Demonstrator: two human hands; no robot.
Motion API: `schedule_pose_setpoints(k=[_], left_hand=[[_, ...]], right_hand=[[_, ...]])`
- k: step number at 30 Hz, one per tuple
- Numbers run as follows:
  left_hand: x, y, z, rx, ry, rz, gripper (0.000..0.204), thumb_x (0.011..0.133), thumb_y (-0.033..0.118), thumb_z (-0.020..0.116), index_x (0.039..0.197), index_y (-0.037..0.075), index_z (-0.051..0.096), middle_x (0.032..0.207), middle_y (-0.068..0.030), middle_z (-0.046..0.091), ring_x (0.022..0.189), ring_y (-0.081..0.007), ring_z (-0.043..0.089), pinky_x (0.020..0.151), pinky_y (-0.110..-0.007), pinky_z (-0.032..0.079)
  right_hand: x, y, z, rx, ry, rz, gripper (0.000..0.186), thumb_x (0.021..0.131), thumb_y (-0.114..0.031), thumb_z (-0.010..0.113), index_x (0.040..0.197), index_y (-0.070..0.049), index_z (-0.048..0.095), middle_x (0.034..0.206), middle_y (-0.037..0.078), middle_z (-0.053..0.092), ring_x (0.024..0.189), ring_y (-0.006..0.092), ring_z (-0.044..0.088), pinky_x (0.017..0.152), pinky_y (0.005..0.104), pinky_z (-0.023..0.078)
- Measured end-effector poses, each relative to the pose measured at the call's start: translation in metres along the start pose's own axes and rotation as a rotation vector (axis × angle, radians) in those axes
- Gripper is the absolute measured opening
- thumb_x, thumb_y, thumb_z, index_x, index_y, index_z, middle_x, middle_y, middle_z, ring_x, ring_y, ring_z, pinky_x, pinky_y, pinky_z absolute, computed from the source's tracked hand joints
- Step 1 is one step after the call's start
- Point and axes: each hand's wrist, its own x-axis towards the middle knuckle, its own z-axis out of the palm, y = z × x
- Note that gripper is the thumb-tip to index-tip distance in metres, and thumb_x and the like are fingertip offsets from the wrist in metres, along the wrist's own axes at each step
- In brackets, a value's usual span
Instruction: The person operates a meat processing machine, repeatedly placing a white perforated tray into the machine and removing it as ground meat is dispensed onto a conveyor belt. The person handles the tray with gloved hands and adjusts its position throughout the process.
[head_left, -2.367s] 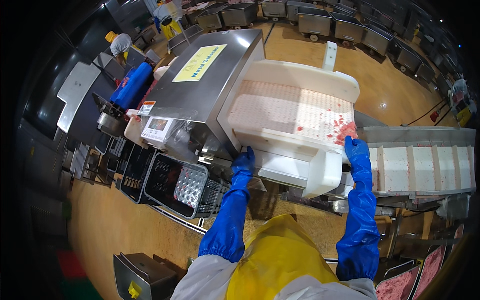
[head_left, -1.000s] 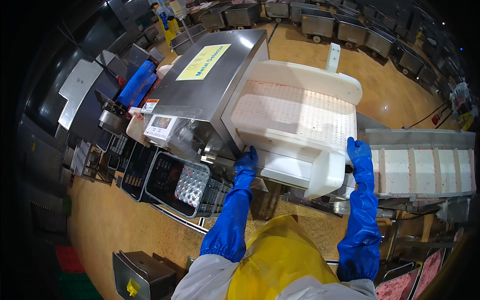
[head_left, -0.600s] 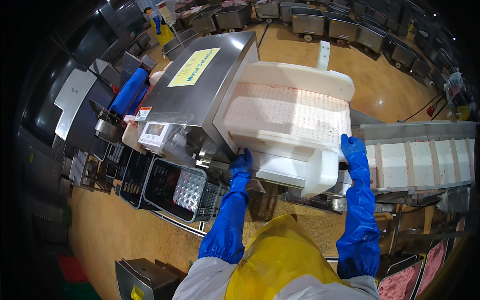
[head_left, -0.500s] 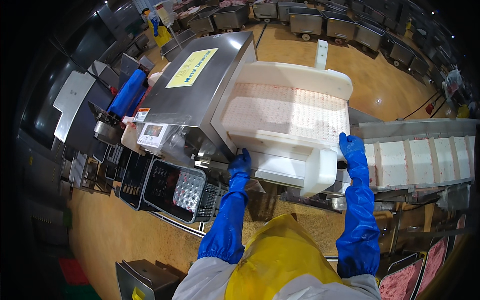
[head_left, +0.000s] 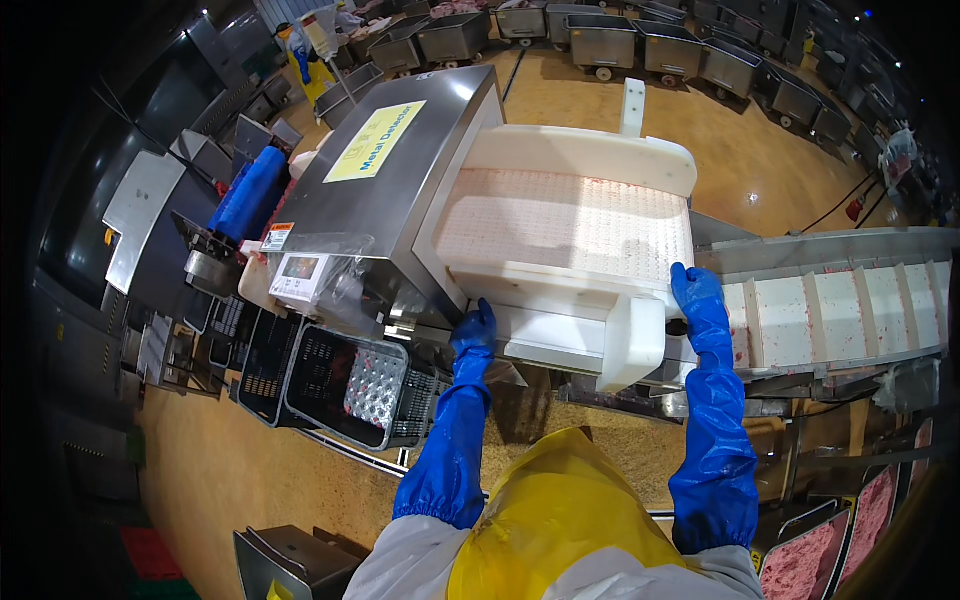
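Both my hands wear blue gloves and rest on a belt conveyor (head_left: 560,218) with a pale textured belt and white side guards. My left hand (head_left: 474,328) is closed at the lower corner of a steel metal detector housing (head_left: 400,190), beside the near guard (head_left: 540,280). What its fingers hold is hidden. Farther right, my right hand (head_left: 698,290) has its fingers bent over the near corner of the belt's outer end. A white block-shaped guard piece (head_left: 635,340) stands between my hands. Pinkish-red specks lie along the belt's far edge.
A cleated white incline conveyor (head_left: 830,315) runs off to the right, specked red. Left of my arm sits a dark crate (head_left: 345,425) with a dimpled clear sheet in it. Bins of pink ground meat (head_left: 805,560) stand lower right. Steel carts (head_left: 600,45) line the back; a person (head_left: 305,65) stands far left.
The whole view has shifted slightly, so the machine appears a little farther left. Both hands keep their places on the conveyor.
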Motion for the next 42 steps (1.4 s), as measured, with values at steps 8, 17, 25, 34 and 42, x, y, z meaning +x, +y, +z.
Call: schedule_pose_setpoints(k=[8,17,25,34,42], left_hand=[[0.001,-0.001,0.000,-0.017,-0.019,-0.007,0.059,0.098,0.052,0.047,0.065,0.010,0.070,0.067,-0.0160,0.067,0.059,-0.0387,0.065,0.058,-0.049,0.053],[-0.001,-0.002,0.002,-0.001,0.081,0.047,0.057,0.098,0.049,0.049,0.061,0.010,0.068,0.063,-0.0143,0.066,0.055,-0.0370,0.064,0.052,-0.047,0.051],[0.005,-0.010,0.012,0.024,-0.037,0.006,0.062,0.099,0.054,0.040,0.064,0.012,0.069,0.063,-0.0154,0.066,0.059,-0.0403,0.065,0.057,-0.052,0.052],[0.006,-0.028,0.029,0.239,-0.203,0.056,0.060,0.104,0.051,0.027,0.106,0.010,0.070,0.085,-0.0185,0.072,0.071,-0.0421,0.068,0.060,-0.053,0.054],[0.004,-0.005,0.007,0.010,-0.223,-0.041,0.080,0.100,0.064,0.023,0.092,0.004,0.074,0.089,-0.0206,0.072,0.086,-0.0460,0.067,0.080,-0.055,0.052]], right_hand=[[0.000,-0.001,0.001,-0.042,0.014,0.005,0.056,0.092,-0.053,0.053,0.084,-0.001,0.072,0.088,0.024,0.069,0.087,0.0459,0.065,0.080,0.0516,0.051],[-0.001,-0.005,0.000,-0.039,0.017,0.002,0.056,0.092,-0.053,0.052,0.084,-0.001,0.073,0.089,0.024,0.069,0.087,0.0453,0.065,0.079,0.0511,0.051],[-0.003,-0.006,0.000,-0.032,0.020,-0.011,0.054,0.090,-0.050,0.056,0.085,0.000,0.073,0.088,0.026,0.068,0.086,0.0454,0.065,0.077,0.0503,0.051],[-0.007,-0.021,-0.006,0.015,-0.015,0.040,0.051,0.092,-0.049,0.053,0.085,-0.003,0.075,0.086,0.023,0.069,0.086,0.0448,0.066,0.082,0.0503,0.053],[-0.014,-0.025,-0.026,-0.001,-0.080,0.035,0.049,0.094,-0.046,0.050,0.096,-0.004,0.075,0.101,0.022,0.070,0.095,0.0424,0.066,0.091,0.0491,0.052]])
